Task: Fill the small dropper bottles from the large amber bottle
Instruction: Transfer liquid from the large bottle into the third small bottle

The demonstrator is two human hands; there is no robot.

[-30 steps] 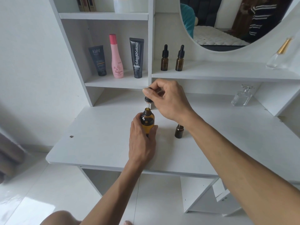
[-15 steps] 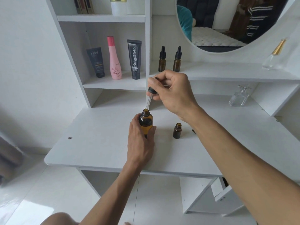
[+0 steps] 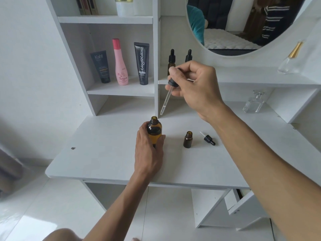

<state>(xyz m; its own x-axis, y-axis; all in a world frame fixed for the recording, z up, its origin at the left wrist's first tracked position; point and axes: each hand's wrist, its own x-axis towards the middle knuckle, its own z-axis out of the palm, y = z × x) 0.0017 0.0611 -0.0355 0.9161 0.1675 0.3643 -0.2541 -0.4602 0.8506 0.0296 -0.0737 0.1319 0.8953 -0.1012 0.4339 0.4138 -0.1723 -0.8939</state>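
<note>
**Loaded dropper clear of the big bottle, small bottle waiting to the right**

The left hand (image 3: 149, 150) was wrapped around the lower body of the large amber bottle (image 3: 154, 130), holding it upright on the white desk (image 3: 104, 153) near the middle of the surface, its mouth uncapped. The right hand (image 3: 196, 89) was above and slightly to the right of that mouth, with thumb and fingers pinching the black bulb and collar of a long dropper (image 3: 167, 96). The glass tube slanted down and to the left, its tip just above and right of the amber bottle's neck and not touching it. Whether the tube held liquid could not be made out.

The open small dropper bottle (image 3: 188, 139) stood upright on the desk, to the right of the large bottle and a little nearer, well below the right hand. Its own small dropper cap (image 3: 209, 139) lay on its side just to its right, glass tip pointing far-left.

The coming move probably turned on one relation: the small bottle's narrow mouth lay down and to the right of the pipette tip, with its axis vertical while the tube leaned. The right hand, already carrying the dropper, was on that side; it would likely need to bring the tube closer to upright over the mouth.

Two capped dropper bottles (image 3: 171, 60) stood on the far shelf behind the right hand.
</note>
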